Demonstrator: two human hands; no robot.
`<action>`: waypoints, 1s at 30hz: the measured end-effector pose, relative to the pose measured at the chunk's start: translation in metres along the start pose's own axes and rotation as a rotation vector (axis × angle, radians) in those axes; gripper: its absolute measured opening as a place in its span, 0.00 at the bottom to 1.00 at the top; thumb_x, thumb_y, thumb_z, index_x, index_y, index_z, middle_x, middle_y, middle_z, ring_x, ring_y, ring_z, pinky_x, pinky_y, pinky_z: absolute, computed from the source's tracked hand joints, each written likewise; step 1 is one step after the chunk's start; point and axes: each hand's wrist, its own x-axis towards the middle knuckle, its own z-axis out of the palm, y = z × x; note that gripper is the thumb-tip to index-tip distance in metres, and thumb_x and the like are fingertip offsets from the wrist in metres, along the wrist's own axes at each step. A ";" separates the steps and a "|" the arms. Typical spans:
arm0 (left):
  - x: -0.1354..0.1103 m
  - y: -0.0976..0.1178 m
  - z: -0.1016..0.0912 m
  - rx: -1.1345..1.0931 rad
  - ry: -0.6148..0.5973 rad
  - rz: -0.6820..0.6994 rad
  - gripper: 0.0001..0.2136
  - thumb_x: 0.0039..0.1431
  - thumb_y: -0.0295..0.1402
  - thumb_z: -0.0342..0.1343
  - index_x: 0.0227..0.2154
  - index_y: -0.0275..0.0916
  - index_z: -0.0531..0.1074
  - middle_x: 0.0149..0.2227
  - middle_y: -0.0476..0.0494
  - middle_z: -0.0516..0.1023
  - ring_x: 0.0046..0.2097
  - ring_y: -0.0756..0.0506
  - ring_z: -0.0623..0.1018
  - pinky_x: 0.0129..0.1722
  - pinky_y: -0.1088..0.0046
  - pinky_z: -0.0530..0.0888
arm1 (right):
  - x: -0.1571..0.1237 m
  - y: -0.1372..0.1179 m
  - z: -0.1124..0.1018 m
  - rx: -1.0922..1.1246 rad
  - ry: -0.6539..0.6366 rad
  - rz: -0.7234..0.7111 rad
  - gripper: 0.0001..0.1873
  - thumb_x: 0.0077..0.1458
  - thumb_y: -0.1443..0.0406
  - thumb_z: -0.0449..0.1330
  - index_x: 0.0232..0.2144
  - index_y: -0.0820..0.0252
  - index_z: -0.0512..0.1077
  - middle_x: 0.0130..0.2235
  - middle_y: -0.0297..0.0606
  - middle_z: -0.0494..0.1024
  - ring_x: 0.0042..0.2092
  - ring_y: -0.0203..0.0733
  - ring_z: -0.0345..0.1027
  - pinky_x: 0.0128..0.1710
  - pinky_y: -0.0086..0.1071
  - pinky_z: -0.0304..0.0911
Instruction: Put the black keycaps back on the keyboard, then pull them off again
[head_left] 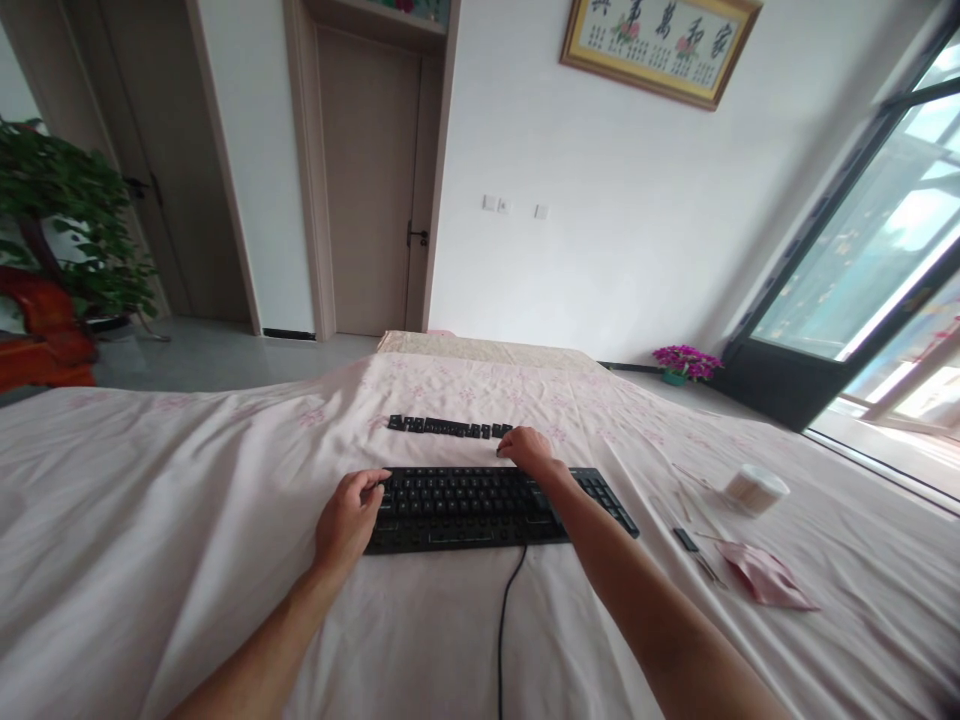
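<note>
A black keyboard (465, 496) lies flat on the pink cloth, its lower rows showing bare mounts where keycaps are off. My left hand (352, 510) is closed on the keyboard's left end, thumb and fingers at its upper corner. Beyond the keyboard, my right hand (529, 450) pinches a small black keycap (501, 451) just above the cloth. Close to these fingertips, a line of loose black keycaps (442, 427) runs across the cloth, with a long space bar among them. My right forearm passes over the keyboard's right part and hides some keys.
At right are a white round tub (756, 490) of cotton swabs, several loose swabs, a small dark object (685, 540) and a folded pink cloth (769, 575). The keyboard's black cable (504, 610) runs toward me. Wrinkled floral cloth (187, 520) covers the surface.
</note>
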 end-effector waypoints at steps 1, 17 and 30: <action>0.000 0.000 0.000 0.000 0.000 -0.001 0.13 0.55 0.34 0.48 0.41 0.44 0.74 0.44 0.47 0.76 0.44 0.46 0.76 0.47 0.69 0.71 | 0.000 -0.003 0.000 -0.023 -0.007 -0.009 0.11 0.48 0.63 0.63 0.36 0.50 0.80 0.41 0.37 0.80 0.44 0.44 0.72 0.39 0.29 0.60; -0.001 -0.001 -0.002 0.003 -0.028 -0.005 0.14 0.56 0.36 0.49 0.42 0.43 0.74 0.45 0.46 0.76 0.46 0.45 0.76 0.48 0.69 0.71 | -0.066 -0.003 -0.028 -0.036 0.087 -0.135 0.15 0.61 0.59 0.53 0.45 0.49 0.76 0.46 0.33 0.78 0.47 0.41 0.69 0.44 0.27 0.58; -0.002 0.003 -0.003 0.019 -0.032 -0.025 0.13 0.56 0.35 0.49 0.41 0.44 0.74 0.45 0.48 0.77 0.44 0.45 0.76 0.45 0.70 0.71 | -0.141 0.031 -0.006 -0.075 0.367 -0.351 0.11 0.60 0.61 0.56 0.41 0.48 0.78 0.43 0.34 0.77 0.43 0.41 0.67 0.44 0.33 0.55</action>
